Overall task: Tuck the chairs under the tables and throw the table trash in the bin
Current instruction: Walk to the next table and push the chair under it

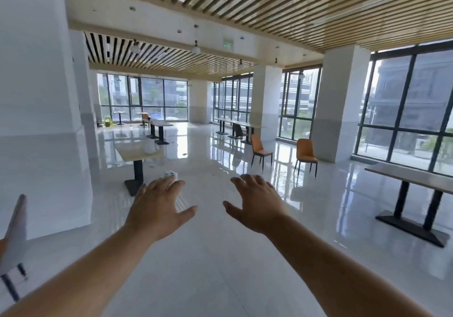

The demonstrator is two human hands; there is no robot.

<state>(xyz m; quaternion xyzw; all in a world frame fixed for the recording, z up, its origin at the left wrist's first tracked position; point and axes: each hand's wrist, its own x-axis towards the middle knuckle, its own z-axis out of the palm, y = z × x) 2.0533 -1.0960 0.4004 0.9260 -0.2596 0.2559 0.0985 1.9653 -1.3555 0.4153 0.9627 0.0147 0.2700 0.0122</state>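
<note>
My left hand (157, 206) and my right hand (257, 201) are both stretched out in front of me, fingers spread, holding nothing. Two orange chairs (259, 148) (306, 153) stand loose on the shiny floor to the right of centre, away from any table. A small table (127, 152) at left centre carries a white crumpled item (149, 147). A small white piece of trash (170, 174) lies on the floor just beyond my left fingertips. A dark chair (238, 131) stands by the far long table (235, 123).
A big white pillar (36, 96) rises at left. A long table (414, 178) on black legs stands at right by the windows. More tables (159, 123) and a green object (107, 121) sit far back. A pale tabletop edge (14, 231) shows at lower left.
</note>
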